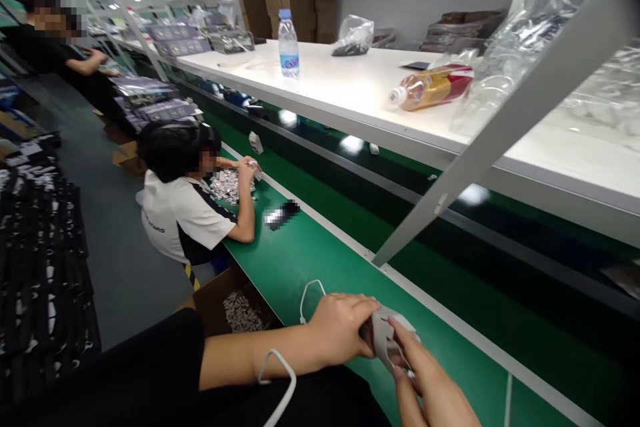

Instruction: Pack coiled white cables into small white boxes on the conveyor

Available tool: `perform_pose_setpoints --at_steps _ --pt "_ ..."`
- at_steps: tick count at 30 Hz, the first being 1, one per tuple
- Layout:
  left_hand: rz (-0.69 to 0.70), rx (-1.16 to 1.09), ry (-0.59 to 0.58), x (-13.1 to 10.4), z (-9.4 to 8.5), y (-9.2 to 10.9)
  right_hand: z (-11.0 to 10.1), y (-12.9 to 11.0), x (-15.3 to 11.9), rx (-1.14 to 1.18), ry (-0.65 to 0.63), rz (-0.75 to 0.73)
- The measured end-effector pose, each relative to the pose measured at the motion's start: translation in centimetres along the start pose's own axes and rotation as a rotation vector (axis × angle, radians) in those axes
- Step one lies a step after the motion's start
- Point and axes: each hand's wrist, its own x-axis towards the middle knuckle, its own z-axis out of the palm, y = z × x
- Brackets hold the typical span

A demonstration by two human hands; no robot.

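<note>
A small white carton (384,340) with a raised flap is held low over the green bench (300,260). My left hand (340,330) grips its left end, thumb below and fingers above, and something dark shows by that thumb. My right hand (433,377) pinches the carton's right side, its fingers on the flap and edge. What lies inside the carton cannot be made out. A white cord (283,383) passes over my left forearm, and a loop of white cable (311,288) rises behind my left wrist.
A seated co-worker (185,207) handles a small white box beside a pile of small parts (227,185). A brown box (240,307) of small pieces stands below the bench edge. A slanted metal strut (480,127) crosses on the right. Bottles (289,53) occupy the upper shelf (340,83).
</note>
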Motion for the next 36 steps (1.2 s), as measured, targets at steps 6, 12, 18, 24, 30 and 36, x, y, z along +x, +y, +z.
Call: perform_pose_setpoints --at_steps 6,12,18,24,30,36 --pt "0.06 -0.087 0.167 0.2 -1.6 1.1 -1.4 -2.4 -1.6 -0.008 0.198 -0.168" --pt "0.125 -0.066 0.197 0.5 -2.7 1.9 -2.8 -4.8 -1.9 -0.046 0.358 -0.221" --pt "0.235 -0.036 0.238 0.6 -3.3 2.5 -2.3 -4.8 -2.7 -0.192 0.378 -0.182" --pt "0.288 0.005 0.254 0.6 -3.4 2.7 -0.6 -4.3 -2.5 -0.375 0.406 -0.133" --pt "0.27 0.021 0.254 0.4 -3.6 2.6 -0.4 -3.7 -3.8 -0.332 0.216 -0.107" --pt "0.302 0.026 0.257 0.4 -3.3 3.0 -0.3 -3.4 -4.1 -0.238 0.203 0.002"
